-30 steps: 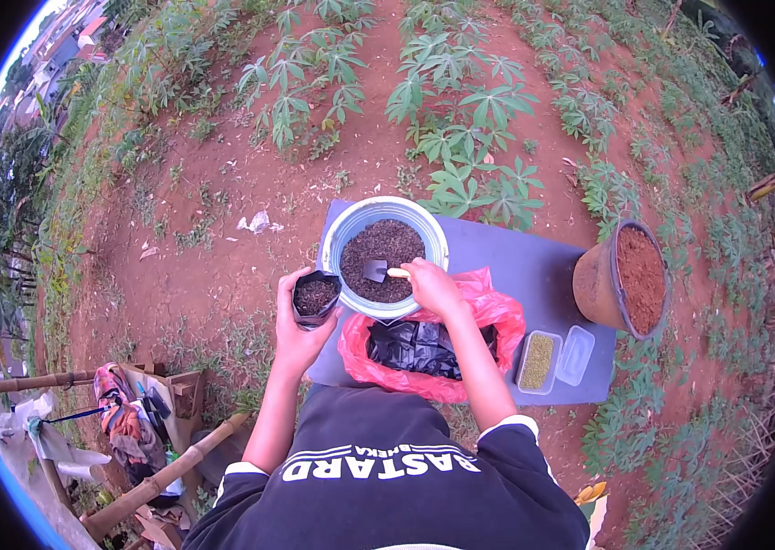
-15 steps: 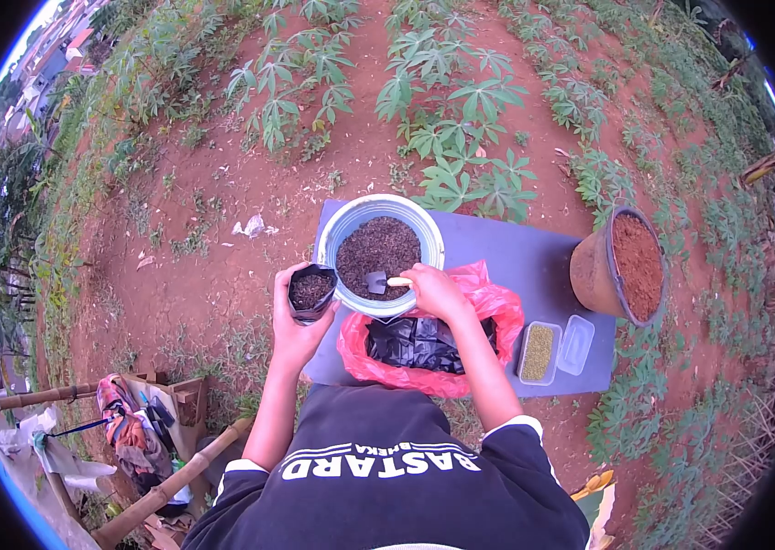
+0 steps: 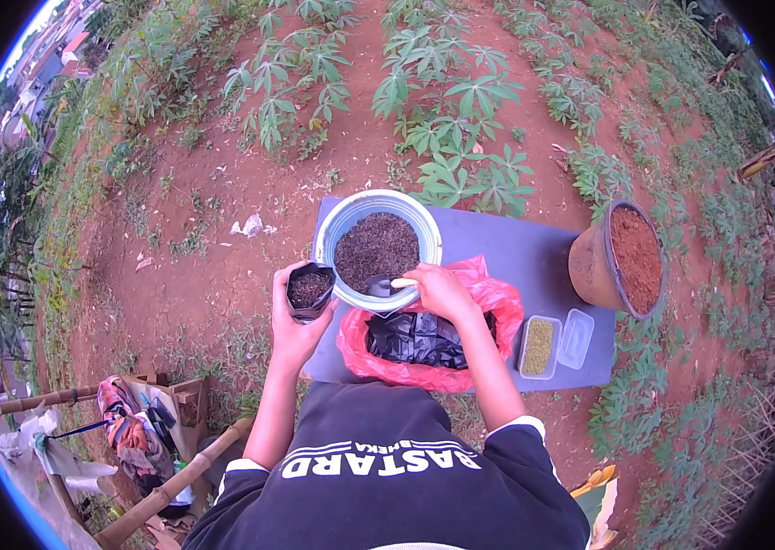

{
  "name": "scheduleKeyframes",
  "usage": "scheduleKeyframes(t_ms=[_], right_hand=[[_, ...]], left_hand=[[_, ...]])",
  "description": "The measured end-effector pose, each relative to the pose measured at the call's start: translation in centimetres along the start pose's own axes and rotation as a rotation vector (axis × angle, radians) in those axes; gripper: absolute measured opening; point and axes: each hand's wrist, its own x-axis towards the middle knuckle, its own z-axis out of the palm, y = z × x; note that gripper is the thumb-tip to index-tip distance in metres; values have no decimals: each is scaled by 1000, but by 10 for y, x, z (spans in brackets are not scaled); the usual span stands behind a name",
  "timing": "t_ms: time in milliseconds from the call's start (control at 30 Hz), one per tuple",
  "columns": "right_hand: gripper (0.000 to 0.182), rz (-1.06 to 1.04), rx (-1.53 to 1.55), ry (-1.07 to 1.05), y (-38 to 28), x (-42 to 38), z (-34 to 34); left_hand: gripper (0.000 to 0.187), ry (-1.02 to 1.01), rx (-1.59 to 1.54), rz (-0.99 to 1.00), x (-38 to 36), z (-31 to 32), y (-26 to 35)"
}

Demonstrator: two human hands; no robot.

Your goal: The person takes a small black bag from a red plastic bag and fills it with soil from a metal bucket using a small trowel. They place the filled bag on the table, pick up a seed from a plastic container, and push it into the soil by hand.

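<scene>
My left hand [image 3: 294, 337] is wrapped round a black plastic planting bag [image 3: 313, 313], which holds dark soil up near its open top. Just right of it stands a light-blue bucket [image 3: 432, 240] of dark, crumbly soil [image 3: 378, 246]. In my right hand [image 3: 439, 290] is the pale handle of a small trowel [image 3: 380, 285]. Its grey blade lies at the near inner side of the bucket, against the soil. Below the bucket, a red plastic bag [image 3: 358, 359] is spread open around several black plastic bags [image 3: 417, 340], partly under my right forearm.
A dark table [image 3: 516, 246] carries these things. On its right stand a brown pot [image 3: 592, 270] of reddish soil, a clear tub of greenish grains [image 3: 539, 348] and its lid [image 3: 576, 339]. Leafy plants [image 3: 461, 119] grow beyond; a bamboo rail [image 3: 172, 486] is at lower left.
The trowel blade has moved from the middle of the soil toward the near rim of the bucket. My left hand with the planting bag stays almost in place.
</scene>
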Motion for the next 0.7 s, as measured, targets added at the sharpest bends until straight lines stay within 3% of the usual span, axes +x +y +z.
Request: scheduleKeyframes(t_ms=[300, 700], right_hand=[[29, 107, 143, -66, -1, -9, -5], [31, 177, 428, 61, 13, -32, -21]], left_hand=[[67, 10, 9, -10, 0, -3, -2], [65, -48, -4, -24, 10, 8, -7]])
